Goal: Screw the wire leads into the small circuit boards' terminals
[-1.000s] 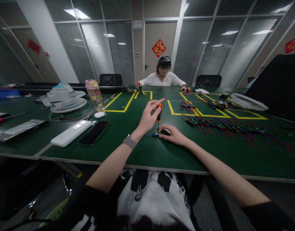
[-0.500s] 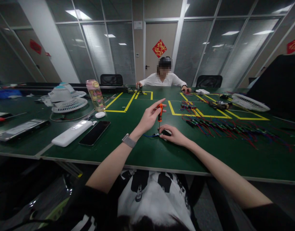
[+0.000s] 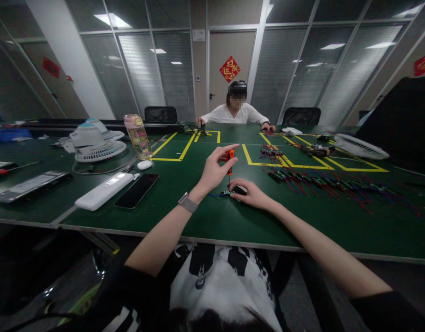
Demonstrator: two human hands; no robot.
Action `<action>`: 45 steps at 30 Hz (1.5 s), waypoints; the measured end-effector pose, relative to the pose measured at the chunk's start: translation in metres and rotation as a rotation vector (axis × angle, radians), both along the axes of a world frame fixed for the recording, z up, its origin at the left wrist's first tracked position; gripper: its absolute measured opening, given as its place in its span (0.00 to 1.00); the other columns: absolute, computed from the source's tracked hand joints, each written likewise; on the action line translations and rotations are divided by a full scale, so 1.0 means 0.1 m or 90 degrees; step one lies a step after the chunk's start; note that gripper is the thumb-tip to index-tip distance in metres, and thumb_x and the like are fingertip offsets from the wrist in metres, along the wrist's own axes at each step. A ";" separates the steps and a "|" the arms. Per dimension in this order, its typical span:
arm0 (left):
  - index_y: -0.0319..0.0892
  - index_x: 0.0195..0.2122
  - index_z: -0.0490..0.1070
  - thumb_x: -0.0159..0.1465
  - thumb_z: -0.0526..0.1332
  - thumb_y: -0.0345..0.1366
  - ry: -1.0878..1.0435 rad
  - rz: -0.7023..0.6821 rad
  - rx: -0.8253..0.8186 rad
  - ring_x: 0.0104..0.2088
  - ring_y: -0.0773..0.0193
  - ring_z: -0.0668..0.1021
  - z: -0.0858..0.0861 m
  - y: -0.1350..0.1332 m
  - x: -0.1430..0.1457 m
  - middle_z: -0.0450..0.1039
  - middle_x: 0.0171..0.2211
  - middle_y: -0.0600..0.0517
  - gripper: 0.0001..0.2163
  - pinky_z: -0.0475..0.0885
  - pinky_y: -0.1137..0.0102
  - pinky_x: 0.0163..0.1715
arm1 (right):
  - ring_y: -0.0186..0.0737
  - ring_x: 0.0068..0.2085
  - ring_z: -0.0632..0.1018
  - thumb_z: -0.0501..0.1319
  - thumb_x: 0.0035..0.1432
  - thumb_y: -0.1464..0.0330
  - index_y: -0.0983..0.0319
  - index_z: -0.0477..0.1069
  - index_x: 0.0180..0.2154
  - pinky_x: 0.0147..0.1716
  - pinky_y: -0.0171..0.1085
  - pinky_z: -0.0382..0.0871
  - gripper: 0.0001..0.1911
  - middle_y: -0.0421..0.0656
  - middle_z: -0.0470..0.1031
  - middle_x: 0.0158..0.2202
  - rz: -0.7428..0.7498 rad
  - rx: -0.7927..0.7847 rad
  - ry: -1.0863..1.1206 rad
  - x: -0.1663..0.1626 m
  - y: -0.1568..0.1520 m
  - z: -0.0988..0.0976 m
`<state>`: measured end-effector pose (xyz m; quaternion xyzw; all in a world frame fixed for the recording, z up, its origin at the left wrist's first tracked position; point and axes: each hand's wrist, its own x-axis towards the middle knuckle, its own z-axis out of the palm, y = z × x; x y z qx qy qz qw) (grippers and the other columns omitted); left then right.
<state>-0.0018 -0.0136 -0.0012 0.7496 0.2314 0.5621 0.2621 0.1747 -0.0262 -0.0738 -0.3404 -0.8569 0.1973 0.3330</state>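
Note:
My left hand (image 3: 217, 168) is closed round the orange-and-black handle of a screwdriver (image 3: 230, 156), which stands upright with its tip down. The tip meets a small circuit board (image 3: 227, 193) lying on the green table (image 3: 212, 226). A blue wire runs from the board's left end. My right hand (image 3: 248, 193) rests on the table and pinches the board's right end between thumb and fingers. Those fingers hide part of the board.
Several wired circuit boards (image 3: 312, 177) lie to the right. On the left are a phone (image 3: 136, 191), a white power bank (image 3: 103, 191), a bottle (image 3: 138, 138) and a fan (image 3: 99, 150). Across the table sits a person (image 3: 235, 113) in a white shirt.
My left hand has turned about the screwdriver handle, its thumb now pointing further right. The screwdriver stays upright on the board, and my right hand keeps its place.

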 end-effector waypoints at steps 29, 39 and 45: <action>0.46 0.59 0.62 0.68 0.48 0.37 -0.001 -0.071 -0.049 0.43 0.65 0.75 0.01 -0.04 0.02 0.69 0.51 0.47 0.18 0.71 0.70 0.41 | 0.44 0.49 0.74 0.62 0.55 0.68 0.60 0.72 0.35 0.52 0.45 0.65 0.04 0.46 0.75 0.44 0.004 -0.011 0.006 0.00 0.01 -0.01; 0.45 0.56 0.66 0.67 0.52 0.37 0.028 0.006 0.024 0.46 0.64 0.72 0.02 -0.05 0.01 0.69 0.48 0.47 0.17 0.67 0.68 0.47 | 0.44 0.49 0.74 0.62 0.55 0.68 0.60 0.72 0.36 0.51 0.44 0.65 0.05 0.46 0.75 0.43 0.002 -0.007 -0.004 0.01 0.01 0.00; 0.45 0.52 0.71 0.62 0.59 0.38 -0.012 0.034 0.003 0.39 0.66 0.74 0.00 -0.02 0.01 0.71 0.42 0.49 0.16 0.70 0.71 0.42 | 0.45 0.49 0.74 0.62 0.55 0.68 0.60 0.72 0.36 0.52 0.45 0.65 0.05 0.46 0.75 0.44 0.003 -0.008 -0.003 0.01 0.01 0.00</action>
